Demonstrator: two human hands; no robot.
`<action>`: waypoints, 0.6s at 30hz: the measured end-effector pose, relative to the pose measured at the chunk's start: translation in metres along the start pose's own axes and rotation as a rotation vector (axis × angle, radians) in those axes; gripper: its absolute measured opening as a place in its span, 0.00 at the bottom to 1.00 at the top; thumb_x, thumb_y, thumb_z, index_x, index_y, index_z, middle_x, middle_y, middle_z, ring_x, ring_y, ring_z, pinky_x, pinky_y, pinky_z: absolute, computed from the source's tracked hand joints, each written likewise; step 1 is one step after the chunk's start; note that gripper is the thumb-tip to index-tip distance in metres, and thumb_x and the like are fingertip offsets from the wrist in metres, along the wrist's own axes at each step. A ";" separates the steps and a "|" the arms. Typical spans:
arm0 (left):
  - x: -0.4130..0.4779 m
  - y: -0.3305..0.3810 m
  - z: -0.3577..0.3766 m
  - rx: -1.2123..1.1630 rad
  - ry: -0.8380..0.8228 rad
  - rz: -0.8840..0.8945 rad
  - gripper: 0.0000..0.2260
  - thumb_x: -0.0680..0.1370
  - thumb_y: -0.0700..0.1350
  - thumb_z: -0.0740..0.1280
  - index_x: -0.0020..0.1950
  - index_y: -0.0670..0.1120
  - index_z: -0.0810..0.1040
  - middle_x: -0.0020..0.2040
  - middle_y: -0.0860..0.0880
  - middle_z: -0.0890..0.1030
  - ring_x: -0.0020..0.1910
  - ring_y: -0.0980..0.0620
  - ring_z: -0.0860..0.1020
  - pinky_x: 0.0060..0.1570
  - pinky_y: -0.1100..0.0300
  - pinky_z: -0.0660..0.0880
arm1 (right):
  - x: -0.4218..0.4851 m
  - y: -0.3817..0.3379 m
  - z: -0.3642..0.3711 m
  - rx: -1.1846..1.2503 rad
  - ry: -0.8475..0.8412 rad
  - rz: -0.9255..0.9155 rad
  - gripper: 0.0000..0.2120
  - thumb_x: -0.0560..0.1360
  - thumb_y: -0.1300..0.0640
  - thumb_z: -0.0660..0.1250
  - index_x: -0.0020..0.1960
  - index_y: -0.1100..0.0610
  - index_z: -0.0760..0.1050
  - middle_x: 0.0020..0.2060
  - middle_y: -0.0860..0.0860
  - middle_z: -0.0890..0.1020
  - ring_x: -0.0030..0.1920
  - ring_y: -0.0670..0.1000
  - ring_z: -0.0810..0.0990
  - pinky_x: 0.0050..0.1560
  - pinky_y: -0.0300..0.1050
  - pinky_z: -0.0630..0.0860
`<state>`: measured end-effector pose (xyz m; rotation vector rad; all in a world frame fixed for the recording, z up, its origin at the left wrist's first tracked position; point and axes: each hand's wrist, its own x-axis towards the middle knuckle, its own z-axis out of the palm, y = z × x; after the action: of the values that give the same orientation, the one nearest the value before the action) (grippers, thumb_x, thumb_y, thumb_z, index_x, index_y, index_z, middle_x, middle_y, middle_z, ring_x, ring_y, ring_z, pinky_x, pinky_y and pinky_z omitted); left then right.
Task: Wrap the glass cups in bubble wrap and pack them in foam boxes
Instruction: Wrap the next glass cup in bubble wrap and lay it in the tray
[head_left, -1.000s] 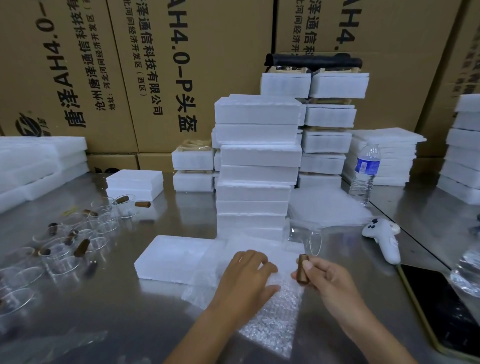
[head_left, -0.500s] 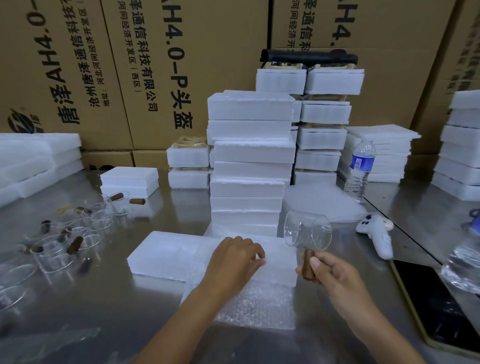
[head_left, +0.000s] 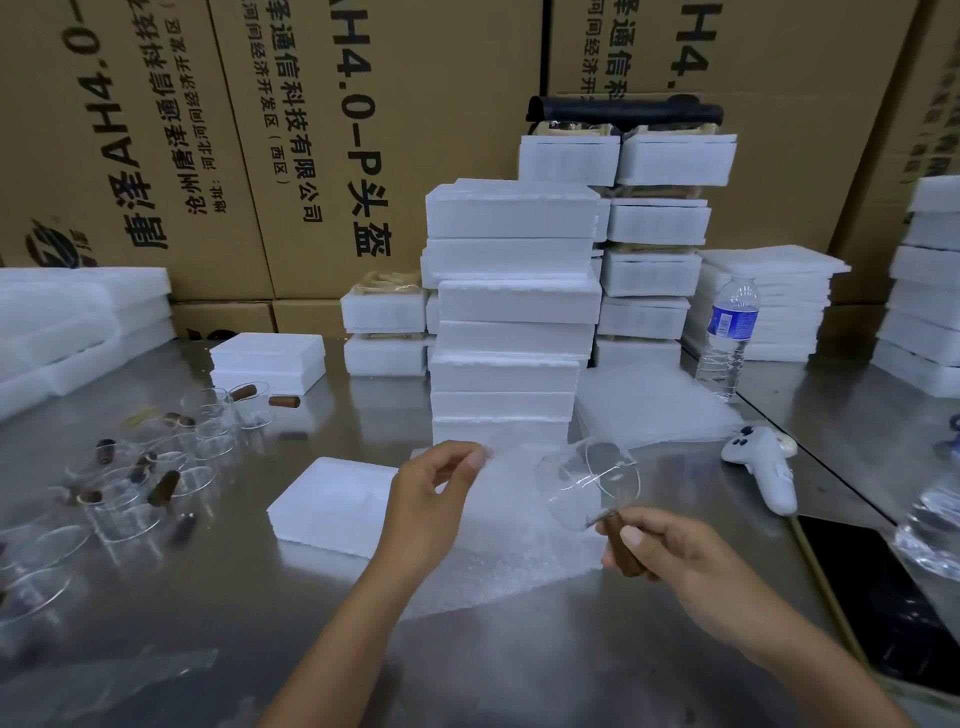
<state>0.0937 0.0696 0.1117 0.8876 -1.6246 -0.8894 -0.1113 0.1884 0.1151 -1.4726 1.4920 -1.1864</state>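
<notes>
Light is even, diffuse and moderately bright; we cannot place its source. Steel tabletop (head_left: 519, 665) gives a dull sheen and pale reflections below the foam stack (head_left: 511, 312). Shadows faint and soft. Wide-angle bending leans the cartons (head_left: 156, 130) at upper left and right edges. Lower left smeared; we read the glass cups (head_left: 122, 512) there as soft.

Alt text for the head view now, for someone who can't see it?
The right hand holds a clear glass cup by its brown handle above a bubble wrap sheet, whose far edge the left hand pinches up. A white foam box lies on the steel table, partly under the wrap.
</notes>
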 end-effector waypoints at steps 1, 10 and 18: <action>0.000 0.002 -0.002 -0.027 0.003 -0.004 0.10 0.79 0.43 0.66 0.42 0.56 0.80 0.42 0.65 0.82 0.45 0.67 0.78 0.46 0.76 0.70 | 0.001 0.001 0.000 -0.022 -0.006 -0.002 0.10 0.79 0.63 0.59 0.50 0.59 0.78 0.32 0.48 0.82 0.35 0.38 0.76 0.38 0.27 0.68; -0.003 0.009 -0.014 -0.080 -0.077 0.011 0.10 0.78 0.43 0.66 0.42 0.57 0.81 0.43 0.64 0.82 0.46 0.65 0.78 0.48 0.73 0.71 | 0.008 -0.009 0.003 -0.471 0.176 -0.127 0.07 0.78 0.61 0.61 0.47 0.58 0.78 0.36 0.53 0.81 0.37 0.47 0.78 0.40 0.40 0.72; -0.006 0.020 -0.005 -0.042 -0.051 0.079 0.08 0.76 0.45 0.69 0.41 0.59 0.80 0.47 0.62 0.80 0.51 0.62 0.77 0.53 0.73 0.69 | 0.020 -0.035 0.006 -0.912 0.132 -0.216 0.11 0.80 0.52 0.56 0.56 0.50 0.76 0.50 0.43 0.79 0.54 0.47 0.73 0.51 0.45 0.71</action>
<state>0.0977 0.0831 0.1278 0.7719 -1.6678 -0.8937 -0.0961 0.1710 0.1485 -2.2107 2.1592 -0.7268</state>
